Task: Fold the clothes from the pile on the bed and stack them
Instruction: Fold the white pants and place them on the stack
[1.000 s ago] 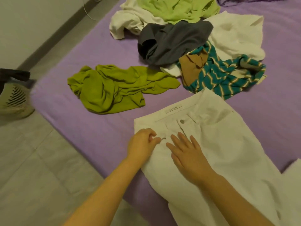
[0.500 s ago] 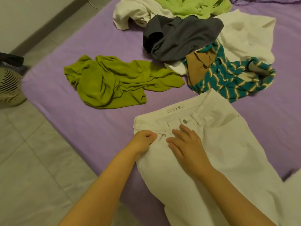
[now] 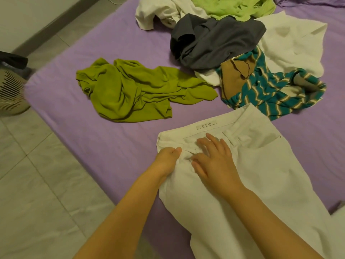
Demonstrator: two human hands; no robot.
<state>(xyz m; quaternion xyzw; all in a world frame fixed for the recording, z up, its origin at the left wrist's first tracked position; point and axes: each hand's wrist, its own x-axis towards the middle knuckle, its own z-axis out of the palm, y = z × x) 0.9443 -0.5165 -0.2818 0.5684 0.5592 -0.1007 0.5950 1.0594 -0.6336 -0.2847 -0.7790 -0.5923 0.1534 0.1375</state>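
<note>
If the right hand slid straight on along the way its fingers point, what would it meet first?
The right hand, flat on the white trousers, points toward their waistband label; beyond it bare sheet, then probably the striped garment.

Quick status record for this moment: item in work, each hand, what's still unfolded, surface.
item in work: white denim trousers, spread flat, waistband toward the pile
left hand: gripping the fabric at the trousers' left edge
right hand: fingers flat, pressing near the fly
unfolded: olive green top lying apart; dark grey garment, teal striped shirt, white and light green garments heaped
surface: purple bed sheet
</note>
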